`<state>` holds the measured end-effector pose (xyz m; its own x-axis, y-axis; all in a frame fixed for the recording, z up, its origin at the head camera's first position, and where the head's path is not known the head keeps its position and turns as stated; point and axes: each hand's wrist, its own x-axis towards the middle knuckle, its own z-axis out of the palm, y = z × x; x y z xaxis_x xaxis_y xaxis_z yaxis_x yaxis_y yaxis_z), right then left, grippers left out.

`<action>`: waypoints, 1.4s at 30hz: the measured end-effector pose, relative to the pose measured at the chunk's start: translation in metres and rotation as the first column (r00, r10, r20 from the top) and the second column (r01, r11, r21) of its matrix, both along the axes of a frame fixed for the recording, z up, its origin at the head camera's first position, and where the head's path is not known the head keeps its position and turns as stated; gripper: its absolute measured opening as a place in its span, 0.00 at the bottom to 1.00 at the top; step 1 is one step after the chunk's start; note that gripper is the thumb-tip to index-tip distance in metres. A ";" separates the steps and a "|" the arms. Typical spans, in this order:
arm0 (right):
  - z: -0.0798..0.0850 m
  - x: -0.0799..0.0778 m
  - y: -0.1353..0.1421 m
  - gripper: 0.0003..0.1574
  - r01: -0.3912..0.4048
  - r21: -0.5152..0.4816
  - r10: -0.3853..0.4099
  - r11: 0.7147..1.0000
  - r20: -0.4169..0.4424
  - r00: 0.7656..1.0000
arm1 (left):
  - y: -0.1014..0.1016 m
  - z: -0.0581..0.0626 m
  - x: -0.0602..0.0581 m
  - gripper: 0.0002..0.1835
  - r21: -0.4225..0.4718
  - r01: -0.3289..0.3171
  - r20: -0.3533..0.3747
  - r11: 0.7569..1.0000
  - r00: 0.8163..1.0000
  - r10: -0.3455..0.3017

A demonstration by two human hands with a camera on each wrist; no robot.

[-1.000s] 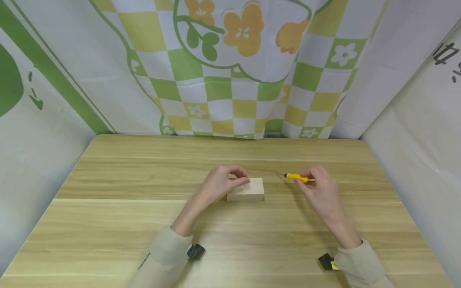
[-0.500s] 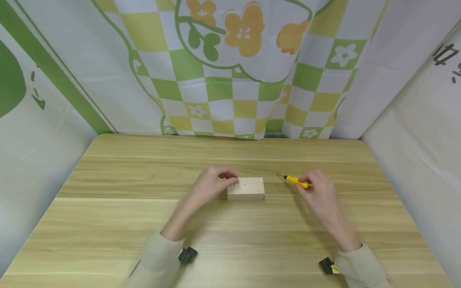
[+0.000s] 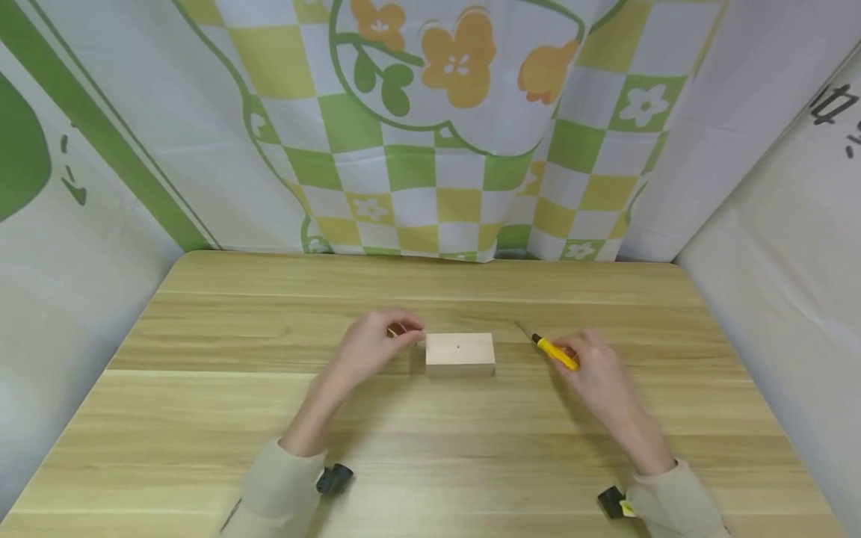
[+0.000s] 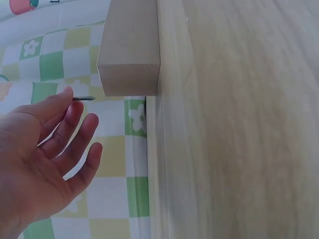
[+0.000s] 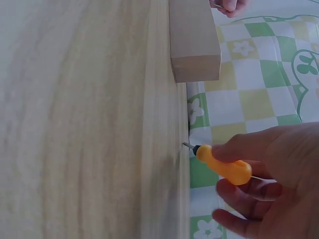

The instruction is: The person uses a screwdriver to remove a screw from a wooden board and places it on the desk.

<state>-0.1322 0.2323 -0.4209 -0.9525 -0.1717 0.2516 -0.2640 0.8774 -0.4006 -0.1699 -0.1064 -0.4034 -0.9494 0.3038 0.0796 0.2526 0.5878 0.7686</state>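
A pale wooden block [image 3: 460, 350] with a small dark hole in its top lies mid-table. Just past its left end, my left hand [image 3: 373, 347] pinches a dark threaded screw [image 4: 83, 98] between thumb and forefinger; the other fingers are loosely bent. In the left wrist view the screw's tip points toward the block. On the block's right side my right hand [image 3: 599, 373] holds a yellow screwdriver [image 3: 558, 354] by its handle. A black collar joins the handle to a thin metal shaft, which points up and left, apart from the block.
The wood-grain table [image 3: 269, 418] reaches back to a curtain [image 3: 410, 172] with green and yellow checks. Pale sheets [image 3: 787, 246] hang along both sides. Black devices [image 3: 334, 479] sit at the sleeve cuffs.
My left hand has moved left from over the block with the screw, uncovering the hole. My right hand has lowered slightly toward me, the screwdriver tilting more steeply. The block stays put.
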 end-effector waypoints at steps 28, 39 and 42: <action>-0.014 -0.001 0.003 0.22 -0.011 0.002 0.010 1.000 0.234 0.972 | -0.015 -0.025 -0.004 0.08 -0.013 0.116 0.210 0.993 0.971 -0.111; -0.014 -0.002 0.001 0.21 -0.011 0.007 0.009 1.000 0.239 0.971 | -0.016 -0.032 -0.009 0.05 -0.085 0.115 0.192 0.990 0.977 -0.097; -0.013 -0.002 0.000 0.21 -0.018 0.011 0.015 1.000 0.230 0.973 | -0.015 -0.033 -0.008 0.06 -0.101 0.103 0.192 0.990 0.978 -0.082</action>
